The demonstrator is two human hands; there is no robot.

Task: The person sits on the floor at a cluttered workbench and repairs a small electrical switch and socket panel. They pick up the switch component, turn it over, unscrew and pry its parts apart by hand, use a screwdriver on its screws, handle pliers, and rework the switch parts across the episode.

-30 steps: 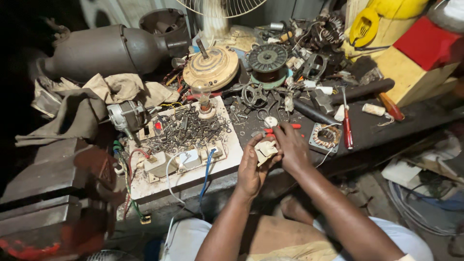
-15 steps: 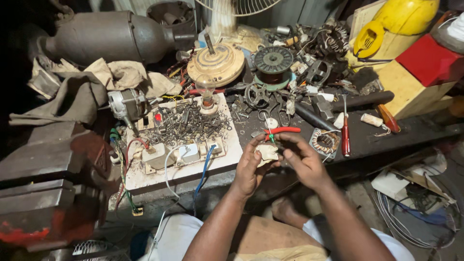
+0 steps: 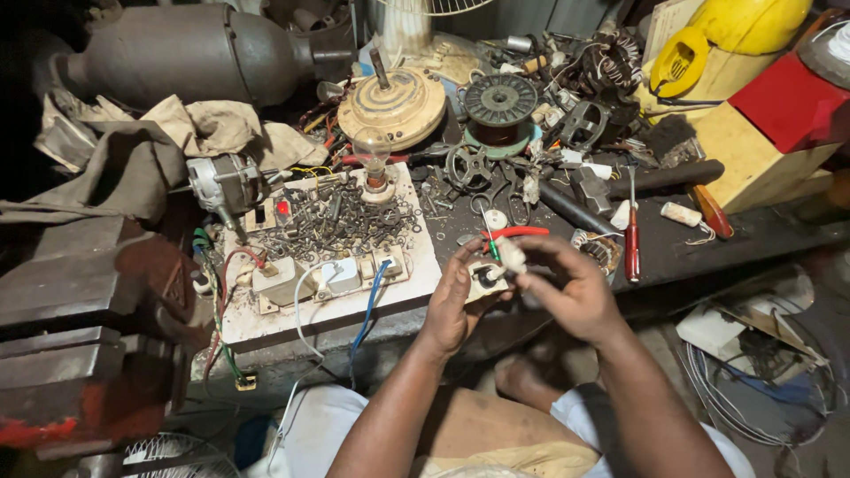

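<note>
My left hand (image 3: 450,305) grips a small cream switch part (image 3: 484,277) with a dark knob, held at the front edge of the workbench (image 3: 761,232). My right hand (image 3: 567,285) meets it from the right, fingers pinched around a small white piece (image 3: 511,255) and a thin green wire. Just behind the hands lie red-handled pliers (image 3: 518,233). Left of the hands sits a white test board (image 3: 266,323) with switches, sockets, a bulb (image 3: 373,150) and a heap of screws (image 3: 341,217).
A red-handled screwdriver (image 3: 631,243) lies right of my hands. Behind are a cream fan motor cover (image 3: 394,104), a copper-wound stator (image 3: 500,102), a grey motor (image 3: 190,51), rags (image 3: 133,150), a yellow casing (image 3: 739,26) and a red box (image 3: 788,102). A rusty vise (image 3: 80,336) stands left.
Both hands stayed at the bench's front edge with the switch part. My right hand shifted from covering it to pinching a small white piece beside it. The camera tilted slightly.
</note>
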